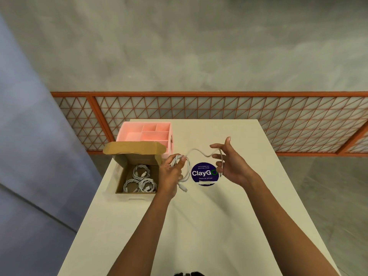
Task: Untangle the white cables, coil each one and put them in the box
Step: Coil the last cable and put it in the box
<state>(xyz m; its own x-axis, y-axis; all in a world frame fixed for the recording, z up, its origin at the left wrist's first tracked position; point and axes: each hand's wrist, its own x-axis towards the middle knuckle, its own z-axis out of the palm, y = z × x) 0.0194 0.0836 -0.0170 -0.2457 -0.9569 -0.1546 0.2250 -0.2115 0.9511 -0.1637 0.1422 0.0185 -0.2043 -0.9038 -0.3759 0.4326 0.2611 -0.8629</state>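
Over the cream counter (199, 226), left grip (171, 173) clasps the coiled white cable (197, 150); right grip (232, 166) pinches its tail. Orange lattice railing (219, 112) behind.

Soft, even light — wide-angle bending at edges, slight blur.

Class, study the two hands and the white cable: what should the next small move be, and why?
Probably the right hand brings the loose strand to the left hand for another loop: that hand grips a part-made coil, while the cable's tail hangs uncoiled.
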